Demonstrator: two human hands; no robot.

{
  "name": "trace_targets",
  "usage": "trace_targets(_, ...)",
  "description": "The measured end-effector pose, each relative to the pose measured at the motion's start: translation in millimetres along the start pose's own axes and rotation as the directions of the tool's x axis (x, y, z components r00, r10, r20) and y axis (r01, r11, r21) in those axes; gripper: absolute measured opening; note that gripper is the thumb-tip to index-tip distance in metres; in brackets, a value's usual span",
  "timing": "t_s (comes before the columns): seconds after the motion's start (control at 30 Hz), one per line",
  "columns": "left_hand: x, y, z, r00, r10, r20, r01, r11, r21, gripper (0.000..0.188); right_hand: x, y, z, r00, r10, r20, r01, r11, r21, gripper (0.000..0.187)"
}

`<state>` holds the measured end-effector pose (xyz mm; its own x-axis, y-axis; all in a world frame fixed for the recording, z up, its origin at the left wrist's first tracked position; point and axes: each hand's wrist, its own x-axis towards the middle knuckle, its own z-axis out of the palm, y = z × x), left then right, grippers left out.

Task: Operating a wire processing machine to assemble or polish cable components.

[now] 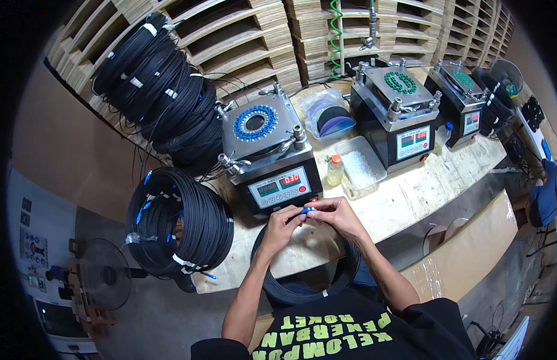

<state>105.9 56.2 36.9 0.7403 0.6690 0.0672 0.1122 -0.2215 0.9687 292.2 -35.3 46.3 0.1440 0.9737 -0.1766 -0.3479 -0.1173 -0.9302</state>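
Observation:
In front of the nearest polishing machine [271, 162], both hands meet over the table's front edge. My left hand [282, 228] pinches a small blue fibre-optic connector [306, 210] between thumb and fingers. From the other side, my right hand [338, 217] closes its fingertips on the same connector, where a small whitish bit shows. The fingertips hide part of it. Below my hands, a coil of black cable [311, 296] hangs between the table edge and my body. Blue connectors ring the round fixture [254, 123] on top of the machine.
Coils of black cable [197, 225] stand at left, with a tall stack [161, 96] behind. Two more polishing machines [392, 114] [461, 99] carry green connectors. Between machines sit an orange-capped bottle [335, 170], a clear tray [361, 163] and bagged discs [329, 120]. Cardboard [470, 249] lies right.

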Motion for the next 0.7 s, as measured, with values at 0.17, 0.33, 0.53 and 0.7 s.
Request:
trace_targets(0.17, -3, 9, 1, 1.000, -0.025, -0.011, 0.025, 0.999, 0.037, 0.024, 6, 0, -7, 0.984, -0.159, 0.079, 0.173, 0.959, -0.225, 0.028)
trace_targets(0.33, -5, 7, 13, 0.992, -0.062, -0.111, 0.047, 0.990, -0.133, 0.027, 19, -17, -41, 0.981, -0.155, 0.115, 0.188, 0.897, -0.399, 0.031)
trace_targets(0.53, -4, 1, 13, 0.992, -0.071, -0.100, 0.063, 0.995, -0.082, 0.026, 73, -23, -148, 0.932, -0.332, -0.147, 0.009, 0.426, -0.904, 0.031)
trace_targets(0.7, -6, -4, 17, 0.981, -0.157, -0.110, 0.137, 0.975, -0.175, 0.028, 101, 4, -183, 0.993, 0.029, -0.112, -0.114, 0.067, -0.991, 0.053)
